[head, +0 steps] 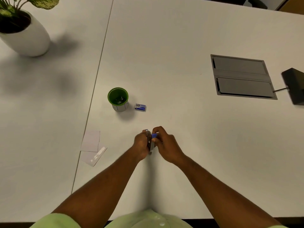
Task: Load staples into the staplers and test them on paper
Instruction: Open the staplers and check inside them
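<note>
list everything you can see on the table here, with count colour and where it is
stapler: 1, metal with a blue part, held between both hands above the near middle of the table
staple box: 1, blue and white, right of the cup
cup: 1, green inside, pale outside, middle of the table, small dark items inside
paper pieces: 2, white, overlapping, left of the hands
plant pot: 1, white, green leaves, far left corner
cable hatch: 1, grey, set into the table at right
black object: 1, right edge, cut off by the frame
table: white, a seam running down its left part
left hand: grip on the stapler
right hand: grip on the stapler's blue part
</note>
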The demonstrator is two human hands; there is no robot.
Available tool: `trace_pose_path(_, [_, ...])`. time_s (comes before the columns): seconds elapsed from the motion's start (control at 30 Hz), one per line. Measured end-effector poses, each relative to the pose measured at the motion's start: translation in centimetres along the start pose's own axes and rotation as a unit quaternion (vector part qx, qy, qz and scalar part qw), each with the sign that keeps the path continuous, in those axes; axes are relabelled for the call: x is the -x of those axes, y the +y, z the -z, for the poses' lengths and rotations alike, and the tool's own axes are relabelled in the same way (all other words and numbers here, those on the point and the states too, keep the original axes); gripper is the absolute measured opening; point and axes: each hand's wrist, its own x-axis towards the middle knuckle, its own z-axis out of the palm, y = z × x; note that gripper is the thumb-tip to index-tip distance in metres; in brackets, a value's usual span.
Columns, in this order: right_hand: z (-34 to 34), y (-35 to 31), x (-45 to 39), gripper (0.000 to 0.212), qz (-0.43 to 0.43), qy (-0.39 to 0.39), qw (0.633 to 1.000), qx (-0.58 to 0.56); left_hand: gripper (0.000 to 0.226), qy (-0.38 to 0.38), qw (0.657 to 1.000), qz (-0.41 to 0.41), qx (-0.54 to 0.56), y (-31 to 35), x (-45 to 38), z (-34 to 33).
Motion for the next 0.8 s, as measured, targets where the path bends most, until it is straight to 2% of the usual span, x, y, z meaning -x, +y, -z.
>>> trace_pose_path(0.13, [-0.5, -0.5, 0.2, 0.022, 0.005, 0.012, 1.0, -0.017, 0.026, -0.021, 1.0, 0.005, 0.023, 0.5, -0.5, 0.7])
trace_pose_path(0.3, [-0.3, -0.7, 0.5, 0.021, -0.031, 0.028, 0.996, -0.077, 0.047, -0.043, 0.998, -0.007, 0.037, 0.4, -0.6, 0.6])
trace_pose_path(0.43, [-0.2, -1.2, 0.5, 0.015, -0.045, 0.046, 0.992, -0.111, 0.032, -0.05, 0.998, -0.03, 0.02, 0.4, -0.6, 0.3])
trace_pose_path(0.5, [-0.2, -1.3, 0.5, 0.019, -0.054, 0.072, 0.989, -0.119, 0.027, -0.038, 0.998, -0.032, 0.04, 0.5, -0.8, 0.3])
trace_pose_path(0.7, [-0.4, -1.3, 1.1, 0.034, -0.071, 0.083, 0.988, -0.106, 0.03, -0.055, 0.995, -0.037, 0.072, 1.1, -1.2, 0.8])
trace_pose_path(0.8, [-0.9, -0.5, 1.6, 0.028, -0.072, 0.079, 0.987, -0.116, 0.03, -0.071, 0.991, -0.041, 0.11, 1.3, -1.2, 1.2])
